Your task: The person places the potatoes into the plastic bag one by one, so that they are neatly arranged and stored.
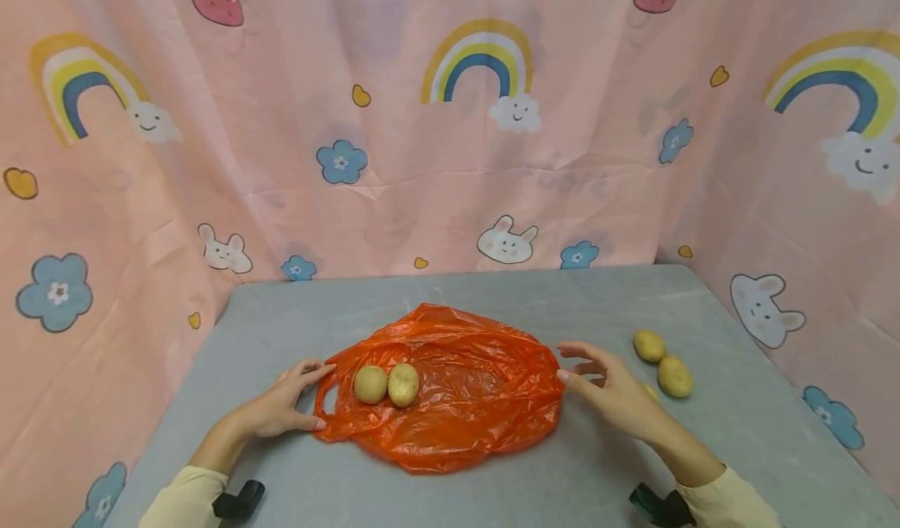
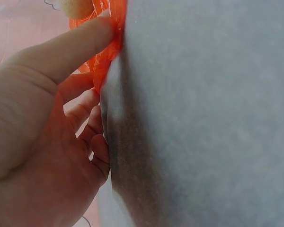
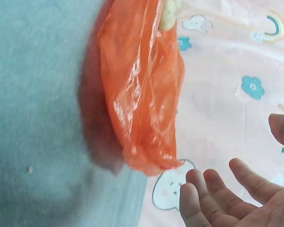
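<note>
A crumpled orange-red plastic bag lies flat on the grey table, its handle loops toward the left. Two potatoes sit side by side on its left part; whether film covers any of them underneath I cannot tell. My left hand touches the handle end, thumb on the lower strap and forefinger on the upper one, spread apart. In the left wrist view the thumb rests against the orange film. My right hand hovers by the bag's closed right end, fingers loosely bent; the right wrist view shows a gap between them.
Right of the right hand, two more potatoes lie on the grey table, and a yellowish bit of another shows behind the wrist. A pink patterned curtain stands around the back and sides. Black wrist mounts hang under both forearms.
</note>
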Demonstrator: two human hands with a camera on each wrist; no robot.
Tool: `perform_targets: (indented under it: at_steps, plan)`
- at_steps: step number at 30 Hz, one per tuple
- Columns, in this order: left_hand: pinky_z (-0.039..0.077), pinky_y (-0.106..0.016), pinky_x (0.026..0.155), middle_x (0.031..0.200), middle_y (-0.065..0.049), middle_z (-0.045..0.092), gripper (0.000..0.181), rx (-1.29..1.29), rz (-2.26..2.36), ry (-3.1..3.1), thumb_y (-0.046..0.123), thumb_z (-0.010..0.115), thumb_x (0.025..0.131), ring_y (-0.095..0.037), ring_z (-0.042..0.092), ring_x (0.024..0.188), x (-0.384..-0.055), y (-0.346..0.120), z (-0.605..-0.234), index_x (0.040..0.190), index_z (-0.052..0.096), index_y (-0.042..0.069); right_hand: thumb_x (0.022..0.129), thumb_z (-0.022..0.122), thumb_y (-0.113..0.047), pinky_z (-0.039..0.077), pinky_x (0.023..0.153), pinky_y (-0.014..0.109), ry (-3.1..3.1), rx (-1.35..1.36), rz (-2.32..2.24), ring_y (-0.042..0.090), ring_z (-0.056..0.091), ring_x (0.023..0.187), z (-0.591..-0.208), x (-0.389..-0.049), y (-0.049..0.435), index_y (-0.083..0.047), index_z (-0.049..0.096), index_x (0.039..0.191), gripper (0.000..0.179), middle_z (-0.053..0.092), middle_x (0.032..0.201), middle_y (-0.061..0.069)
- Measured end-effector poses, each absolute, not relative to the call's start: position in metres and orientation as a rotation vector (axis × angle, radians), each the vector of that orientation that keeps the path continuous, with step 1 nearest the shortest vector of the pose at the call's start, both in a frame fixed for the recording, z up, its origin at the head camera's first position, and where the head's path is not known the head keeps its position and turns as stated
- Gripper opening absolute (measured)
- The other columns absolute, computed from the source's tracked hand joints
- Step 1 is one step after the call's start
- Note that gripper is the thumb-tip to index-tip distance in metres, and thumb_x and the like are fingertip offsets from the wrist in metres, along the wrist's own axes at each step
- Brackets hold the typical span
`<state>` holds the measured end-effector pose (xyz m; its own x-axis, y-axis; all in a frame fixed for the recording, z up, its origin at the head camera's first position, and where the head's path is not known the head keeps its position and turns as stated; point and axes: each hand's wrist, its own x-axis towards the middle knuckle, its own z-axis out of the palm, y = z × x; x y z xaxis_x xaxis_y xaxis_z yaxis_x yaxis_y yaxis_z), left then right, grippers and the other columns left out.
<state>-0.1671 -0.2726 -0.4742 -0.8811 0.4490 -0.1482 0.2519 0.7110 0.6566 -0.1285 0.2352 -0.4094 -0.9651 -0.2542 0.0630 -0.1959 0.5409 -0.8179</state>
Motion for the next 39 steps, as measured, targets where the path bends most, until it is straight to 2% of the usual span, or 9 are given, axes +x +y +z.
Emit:
perform_targets:
  at_steps: [7, 12, 18, 22, 26, 29, 34, 39]
  plan:
    - [0.027, -0.073, 0.108, 0.152, -0.022, 0.034, 0.088, 0.567, 0.932, 2.631, 0.030, 0.084, 0.080, -0.049, 0.029, 0.138, -0.166, -0.272, -0.472, 0.153, 0.042, 0.006, 0.101, 0.062, -0.021, 0.054, 0.085, 0.030, 2.753, -0.379, -1.405, 0.033, 0.064, 0.113, -0.412, -0.125, 0.249, -0.001, 0.056, 0.139, 0.043, 0.059, 0.136, 0.026]
    - [0.028, -0.073, 0.107, 0.152, -0.022, 0.034, 0.088, 0.575, 0.941, 2.632, 0.030, 0.084, 0.080, -0.049, 0.029, 0.137, -0.165, -0.272, -0.470, 0.153, 0.042, 0.006, 0.100, 0.063, -0.025, 0.056, 0.085, 0.033, 2.811, -0.343, -1.360, 0.035, 0.065, 0.113, -0.411, -0.122, 0.258, -0.002, 0.057, 0.137, 0.044, 0.061, 0.135, 0.025]
    - [0.028, -0.073, 0.107, 0.152, -0.023, 0.034, 0.088, 0.580, 0.938, 2.635, 0.030, 0.084, 0.080, -0.049, 0.030, 0.137, -0.165, -0.271, -0.468, 0.153, 0.042, 0.005, 0.100, 0.063, -0.017, 0.054, 0.082, 0.023, 2.847, -0.359, -1.370, 0.033, 0.066, 0.110, -0.414, -0.121, 0.270, 0.002, 0.058, 0.136, 0.041, 0.062, 0.133, 0.028]
    - [0.028, -0.074, 0.107, 0.151, -0.023, 0.034, 0.088, 0.584, 0.939, 2.630, 0.030, 0.084, 0.080, -0.049, 0.030, 0.136, -0.165, -0.272, -0.469, 0.153, 0.042, 0.004, 0.100, 0.063, -0.017, 0.052, 0.081, 0.021, 2.845, -0.312, -1.356, 0.034, 0.064, 0.112, -0.415, -0.120, 0.278, 0.002, 0.056, 0.138, 0.043, 0.060, 0.135, 0.028]
    - [0.028, -0.074, 0.107, 0.152, -0.024, 0.034, 0.088, 0.584, 0.940, 2.627, 0.030, 0.084, 0.080, -0.050, 0.029, 0.137, -0.166, -0.273, -0.470, 0.153, 0.042, 0.004, 0.102, 0.061, -0.021, 0.053, 0.080, 0.020, 2.839, -0.274, -1.339, 0.004, 0.062, 0.110, -0.414, -0.118, 0.286, 0.000, 0.056, 0.140, 0.044, 0.059, 0.136, 0.027]
    - [0.028, -0.074, 0.107, 0.152, -0.024, 0.033, 0.088, 0.585, 0.937, 2.629, 0.030, 0.084, 0.080, -0.050, 0.029, 0.137, -0.167, -0.273, -0.471, 0.153, 0.042, 0.004, 0.102, 0.061, -0.023, 0.053, 0.080, 0.020, 2.844, -0.283, -1.338, -0.016, 0.051, 0.103, -0.415, -0.117, 0.292, -0.002, 0.056, 0.140, 0.044, 0.059, 0.136, 0.027]
    - [0.028, -0.074, 0.107, 0.152, -0.023, 0.034, 0.088, 0.590, 0.931, 2.632, 0.031, 0.084, 0.080, -0.050, 0.030, 0.137, -0.168, -0.274, -0.472, 0.153, 0.042, 0.004, 0.101, 0.062, -0.019, 0.053, 0.078, 0.021, 2.871, -0.313, -1.318, -0.013, 0.054, 0.102, -0.418, -0.116, 0.301, -0.001, 0.058, 0.138, 0.041, 0.060, 0.134, 0.029]
    - [0.028, -0.074, 0.107, 0.151, -0.022, 0.034, 0.087, 0.588, 0.931, 2.627, 0.030, 0.084, 0.081, -0.049, 0.030, 0.137, -0.167, -0.273, -0.471, 0.153, 0.042, 0.005, 0.102, 0.061, -0.023, 0.051, 0.079, 0.024, 2.892, -0.238, -1.245, -0.018, 0.048, 0.100, -0.422, -0.114, 0.310, -0.001, 0.055, 0.140, 0.045, 0.057, 0.136, 0.027]
